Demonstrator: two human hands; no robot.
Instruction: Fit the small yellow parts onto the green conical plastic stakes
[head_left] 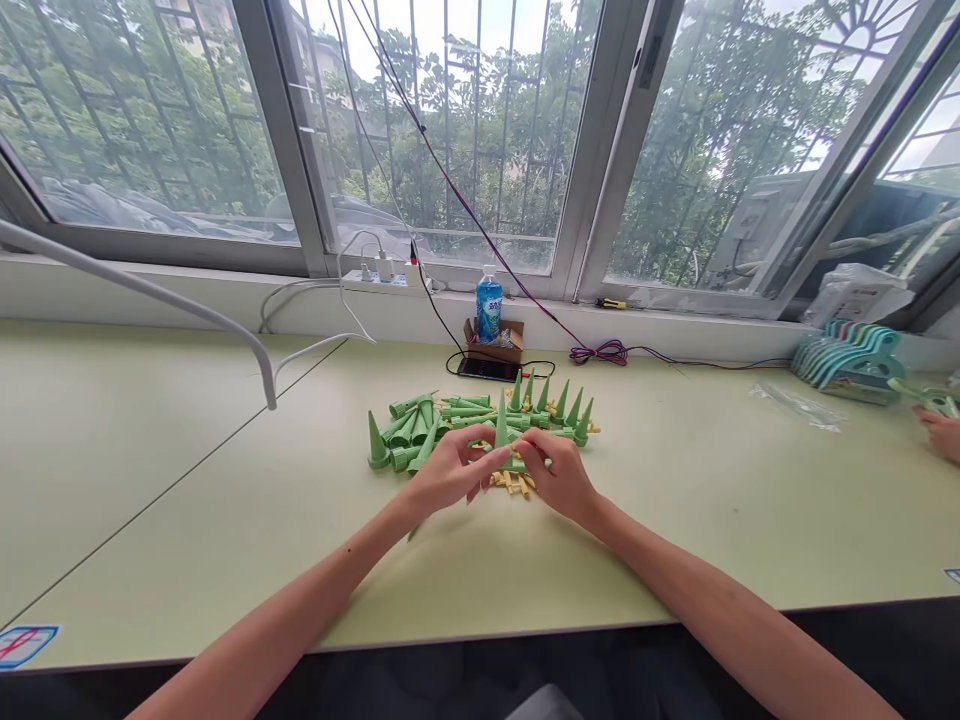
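My left hand (448, 472) is closed around the base of a green plant watering spike (502, 418), whose tip points up. From the other side my right hand (556, 476) pinches a small yellow piece against that base; the fingers hide most of it. Just below the hands lie several loose yellow pieces (514, 485), like small valves. A heap of green spikes (405, 430) spreads behind and left of my left hand. Beyond my right hand, several upright green spikes (574, 412) stand in a slanting row, with yellow pieces at their bases.
At the back, a blue bottle (489, 308) stands in a small cardboard box (512, 345), behind a dark phone (487, 370). Coiled cable (600, 352) lies near the sill. Teal hangers (851, 362) and another person's hand (937, 432) are at far right. A white bent tube (225, 325) crosses the left.
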